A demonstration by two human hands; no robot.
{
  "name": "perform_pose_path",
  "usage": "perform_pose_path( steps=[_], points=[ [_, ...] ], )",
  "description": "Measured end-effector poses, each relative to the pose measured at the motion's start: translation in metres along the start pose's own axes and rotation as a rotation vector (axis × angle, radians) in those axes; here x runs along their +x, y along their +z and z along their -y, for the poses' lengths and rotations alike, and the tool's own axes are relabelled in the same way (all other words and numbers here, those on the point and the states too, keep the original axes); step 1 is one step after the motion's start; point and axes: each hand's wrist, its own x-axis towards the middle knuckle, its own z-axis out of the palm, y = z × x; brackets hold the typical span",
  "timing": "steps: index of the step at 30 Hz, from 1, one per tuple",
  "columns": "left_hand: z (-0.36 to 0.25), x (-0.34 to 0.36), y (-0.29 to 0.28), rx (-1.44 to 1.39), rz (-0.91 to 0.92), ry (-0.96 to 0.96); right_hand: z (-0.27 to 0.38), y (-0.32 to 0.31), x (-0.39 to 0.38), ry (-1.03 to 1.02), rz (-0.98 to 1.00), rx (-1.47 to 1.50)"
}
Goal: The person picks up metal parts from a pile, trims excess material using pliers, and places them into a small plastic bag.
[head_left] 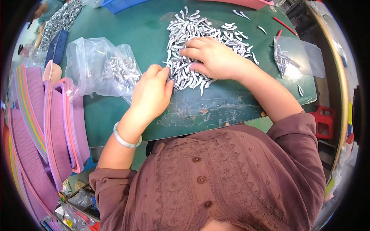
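A broad heap of small curved silver-grey pieces (189,29), shaped like little horns or claws, lies on the green tabletop (131,27). My right hand (216,57) rests over the middle of the heap, fingers and thumb apart, touching the pieces. At the heap's left edge is my left hand (152,90), fingers curled and thumb near the index finger. Its fingertips are partly hidden, and what they pinch, if anything, is not visible. Left of that hand, a clear plastic bag (90,63) holds more small silver pieces.
Another clear bag (304,54) with some pieces lies at the right, near red sticks (285,26). Blue (125,4) and pink bins (243,3) stand at the far edge. Stacked purple baskets (63,131) flank the left side. A red stool (324,121) stands right of the table.
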Motion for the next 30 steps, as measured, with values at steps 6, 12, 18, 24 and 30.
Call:
perform_pose_path(
  steps=[6, 12, 18, 24, 30],
  points=[
    [-0.003, 0.0, 0.008, -0.124, 0.064, -0.02, 0.009, -0.004, -0.022, -0.099, -0.041, -0.019],
    [-0.002, -0.011, 0.01, -0.258, 0.038, -0.017, 0.012, -0.004, -0.03, -0.074, -0.1, 0.106],
    [0.0, -0.011, 0.011, -0.292, -0.016, -0.046, 0.024, -0.002, -0.023, -0.077, -0.127, -0.068],
    [-0.007, -0.009, 0.008, -0.311, -0.018, -0.081, 0.03, 0.004, -0.017, -0.086, -0.103, -0.168],
    [-0.005, -0.008, 0.011, -0.317, -0.05, -0.042, 0.03, 0.012, -0.02, -0.055, -0.129, -0.057]
  ],
)
